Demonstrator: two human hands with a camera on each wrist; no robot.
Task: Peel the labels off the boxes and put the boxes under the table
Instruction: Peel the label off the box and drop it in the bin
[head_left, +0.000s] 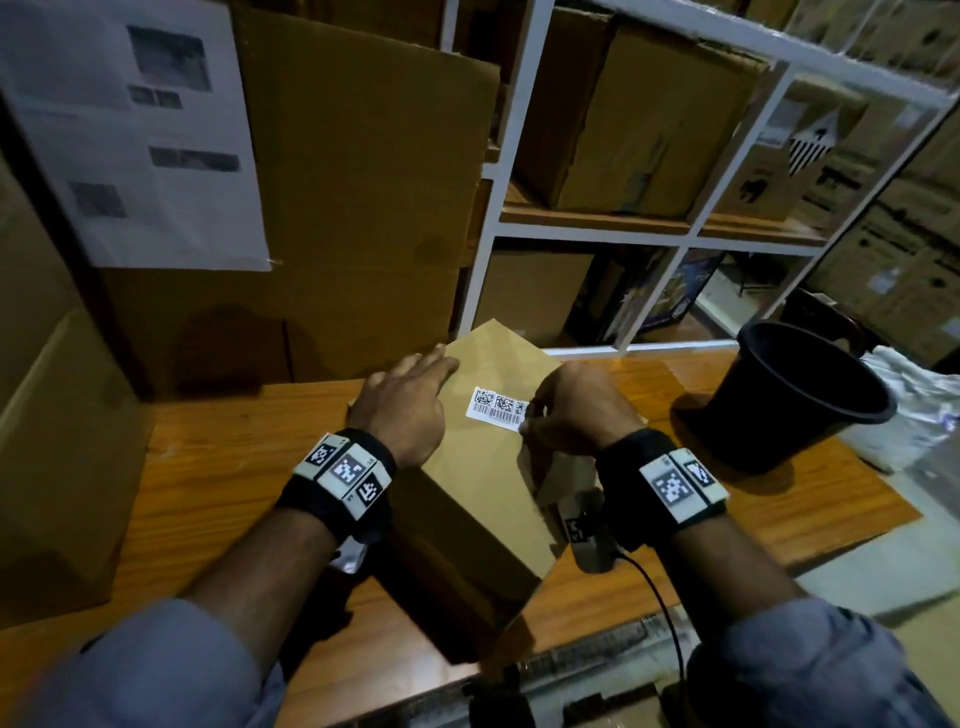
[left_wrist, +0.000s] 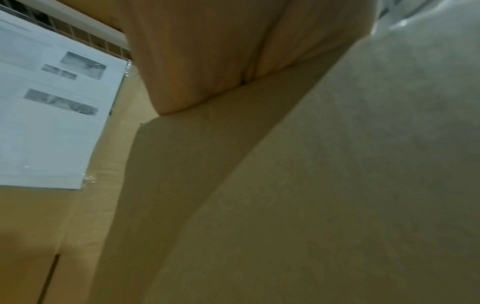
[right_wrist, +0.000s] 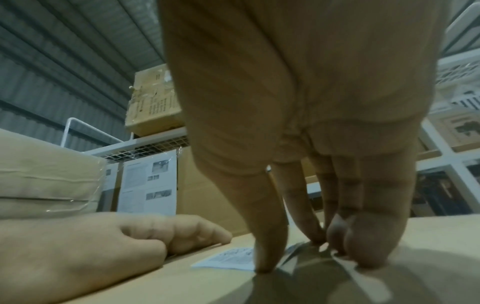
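**Desk:** Where are we in the job?

**Operator:** I'm at the peeling step, first half of the task. Everything I place from the box (head_left: 483, 467), which lies flat on the wooden table (head_left: 218, 467) in front of me. Left of the box's middle, my left hand (head_left: 402, 402) lies flat on its top face, fingers straight and together, pressing it down and gripping nothing. At the centre of the top face sits the label (head_left: 496, 408), white with barcodes. On the label's right edge is my right hand (head_left: 574, 408), fingers curled down with the tips working at that edge. From the right wrist view the corner looks slightly lifted, but it's blurred, so I'd only say probably.

**Desk:** Next move?

**Operator:** As I judge it, I need to get a firm pinch on that right edge and draw the label back leftward, low across the box, while the left hand holds the box steady. If it tears, I restart from another corner. Then the box goes under the table.

**Desk:** Counts?

**Operator:** One box in hand, one label on it, two hands. Right of the box, one black bucket (head_left: 800, 395) stands on the table. Behind the box, one sheet of printed paper (head_left: 135, 130) is taped to a big carton (head_left: 363, 182).
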